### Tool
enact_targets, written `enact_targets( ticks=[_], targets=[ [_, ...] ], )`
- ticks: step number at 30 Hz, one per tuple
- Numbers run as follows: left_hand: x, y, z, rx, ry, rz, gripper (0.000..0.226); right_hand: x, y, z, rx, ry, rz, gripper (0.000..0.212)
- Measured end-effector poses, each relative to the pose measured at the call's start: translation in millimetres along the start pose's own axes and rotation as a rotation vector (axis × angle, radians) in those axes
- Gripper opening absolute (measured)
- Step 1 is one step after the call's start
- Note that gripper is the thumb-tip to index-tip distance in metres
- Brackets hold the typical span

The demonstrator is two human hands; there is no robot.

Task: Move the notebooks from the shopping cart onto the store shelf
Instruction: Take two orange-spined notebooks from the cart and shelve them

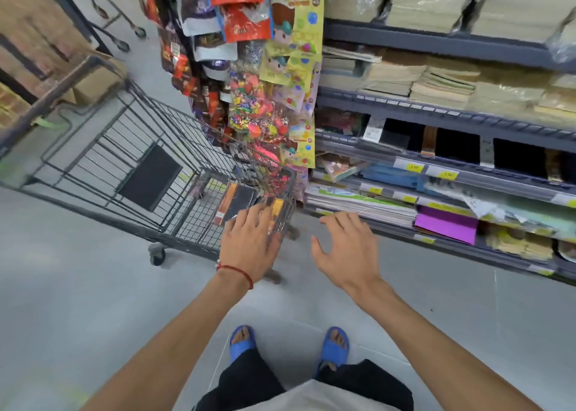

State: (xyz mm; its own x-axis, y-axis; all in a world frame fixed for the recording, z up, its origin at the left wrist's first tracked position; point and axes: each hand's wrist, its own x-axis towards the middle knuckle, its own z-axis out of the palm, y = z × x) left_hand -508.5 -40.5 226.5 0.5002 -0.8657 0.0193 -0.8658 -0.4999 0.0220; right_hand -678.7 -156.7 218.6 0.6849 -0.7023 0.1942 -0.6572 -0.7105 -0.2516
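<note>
A dark wire shopping cart [131, 149] stands left of centre on the grey floor. In its near right corner lie black notebooks [240, 203] with an orange-brown spine. My left hand [251, 242], a red cord at the wrist, hovers with straight fingers over the cart's near rim, just above the notebooks. It holds nothing. My right hand [343, 248] hangs open in the air to the right of the cart, in front of the low store shelf [452, 161]. On that shelf stand black notebooks [456, 150] behind yellow price tags.
Hanging packets of toys and snacks [249, 99] fill the column between cart and shelving. Stacked paper pads and exercise books [436, 80] crowd the upper shelves; purple and green folders [445, 223] lie on the lowest. Cardboard boxes [93, 80] sit behind the cart. Bare floor lies around my feet.
</note>
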Motion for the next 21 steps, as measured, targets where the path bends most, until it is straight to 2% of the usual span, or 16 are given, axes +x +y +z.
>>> enact_targets(
  ticks=[7, 13, 21],
  targets=[
    [-18.1, -96.6, 2.2, -0.03, -0.006, -0.024, 0.051, 8.2, -97.3, 28.7, 0.057, 0.003, 0.021, 0.033],
    [-15.4, -188.0, 2.1, -0.063, -0.03, 0.032, 0.053, 25.5, -178.4, 59.0, 0.114, 0.019, 0.131, 0.034],
    [29.3, -257.9, 11.5, -0.082, -0.076, 0.119, 0.05, 65.9, -232.8, 78.8, 0.091, -0.027, 0.239, 0.034]
  ],
)
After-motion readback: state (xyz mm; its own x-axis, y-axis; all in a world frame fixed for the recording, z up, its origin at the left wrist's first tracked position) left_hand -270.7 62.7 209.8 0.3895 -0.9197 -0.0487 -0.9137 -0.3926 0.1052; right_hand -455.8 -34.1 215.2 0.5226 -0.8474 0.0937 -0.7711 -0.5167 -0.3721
